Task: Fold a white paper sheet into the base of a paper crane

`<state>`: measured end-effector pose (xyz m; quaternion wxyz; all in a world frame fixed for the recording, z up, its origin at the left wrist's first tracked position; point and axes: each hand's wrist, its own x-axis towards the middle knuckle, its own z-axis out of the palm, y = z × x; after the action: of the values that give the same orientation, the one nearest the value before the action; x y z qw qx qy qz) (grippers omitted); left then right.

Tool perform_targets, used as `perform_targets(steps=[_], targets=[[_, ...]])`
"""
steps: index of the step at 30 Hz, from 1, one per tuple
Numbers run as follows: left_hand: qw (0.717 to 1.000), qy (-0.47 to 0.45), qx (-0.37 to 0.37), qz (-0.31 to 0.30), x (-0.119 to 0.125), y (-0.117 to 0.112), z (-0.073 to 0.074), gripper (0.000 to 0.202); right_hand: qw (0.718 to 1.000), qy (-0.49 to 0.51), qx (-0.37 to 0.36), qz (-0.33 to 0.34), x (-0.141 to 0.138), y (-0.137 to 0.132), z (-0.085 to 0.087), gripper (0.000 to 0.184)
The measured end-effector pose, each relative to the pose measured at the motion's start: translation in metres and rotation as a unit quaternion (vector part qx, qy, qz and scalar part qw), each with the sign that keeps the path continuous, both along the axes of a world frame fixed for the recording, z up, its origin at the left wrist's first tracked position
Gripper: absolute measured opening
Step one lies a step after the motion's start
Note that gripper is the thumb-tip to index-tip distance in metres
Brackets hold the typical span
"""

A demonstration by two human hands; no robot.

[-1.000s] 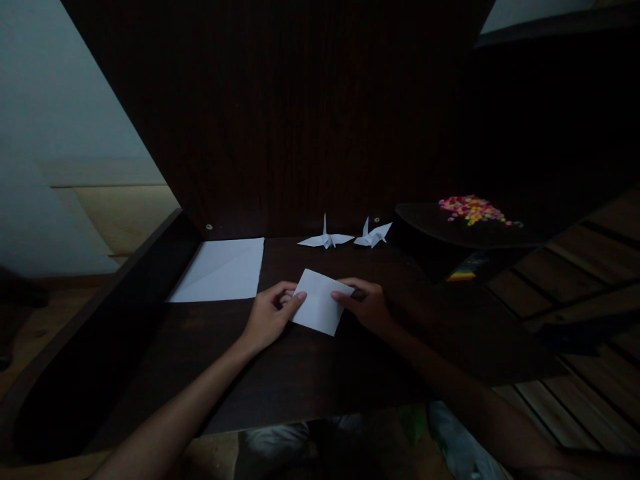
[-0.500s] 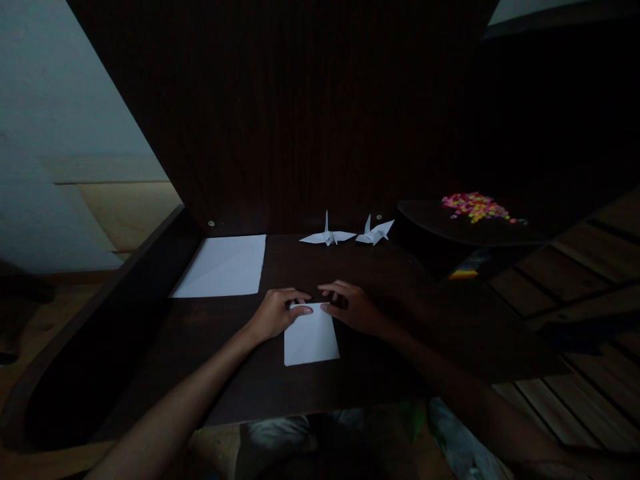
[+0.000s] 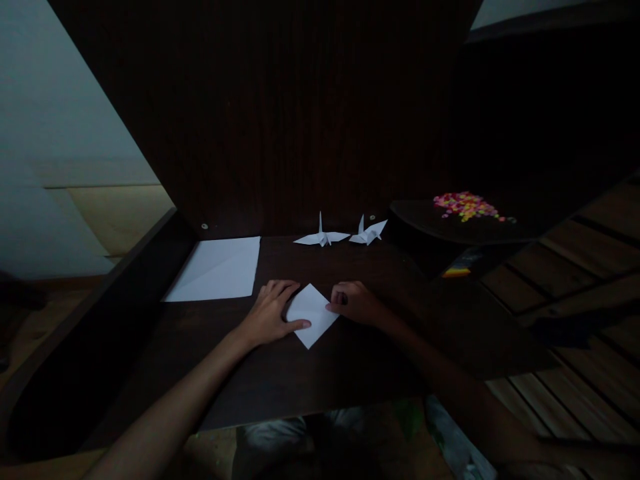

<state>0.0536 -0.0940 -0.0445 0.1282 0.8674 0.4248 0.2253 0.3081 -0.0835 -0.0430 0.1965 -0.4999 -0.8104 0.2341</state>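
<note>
A small white square of paper (image 3: 311, 308) lies on the dark table, turned so that one corner points toward me. My left hand (image 3: 273, 313) rests at its left side, fingers stretched out and the thumb lying on the paper. At the right corner, my right hand (image 3: 354, 303) pinches the paper between thumb and curled forefinger. Behind the hands stand two white folded paper cranes, a left crane (image 3: 321, 238) and a right crane (image 3: 369, 233), with wings spread.
White paper sheets (image 3: 215, 268) lie at the table's back left, beside a raised dark side panel (image 3: 125, 287). A dark back panel (image 3: 280, 120) rises behind the cranes. On a curved shelf (image 3: 425, 227) at right sits a heap of small colourful pieces (image 3: 467, 206).
The small paper has been turned from square-on to a diamond position. My left thumb has moved down onto it, and my right hand has shifted to its right corner. The view shifted slightly.
</note>
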Motion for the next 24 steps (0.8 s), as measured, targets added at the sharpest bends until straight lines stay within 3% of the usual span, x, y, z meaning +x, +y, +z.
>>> perform_targets(steps=[2, 5, 8, 24], targets=[[1.000, 0.008, 0.003, 0.014, -0.001, 0.002, -0.004, 0.070, 1.000, 0.006, 0.011, -0.001, 0.003, 0.001, -0.001, 0.013], [1.000, 0.010, 0.007, 0.016, -0.001, 0.004, -0.008, 0.046, 0.999, 0.026, 0.033, 0.001, 0.002, 0.001, -0.004, 0.032], [1.000, 0.001, 0.001, 0.018, 0.000, 0.004, -0.009, 0.032, 0.998, 0.044, 0.039, -0.004, -0.003, 0.000, -0.008, 0.038], [0.998, -0.045, -0.022, 0.041, 0.004, 0.004, -0.009, 0.018, 0.984, 0.177, -0.008, -0.016, -0.013, 0.006, -0.017, 0.041]])
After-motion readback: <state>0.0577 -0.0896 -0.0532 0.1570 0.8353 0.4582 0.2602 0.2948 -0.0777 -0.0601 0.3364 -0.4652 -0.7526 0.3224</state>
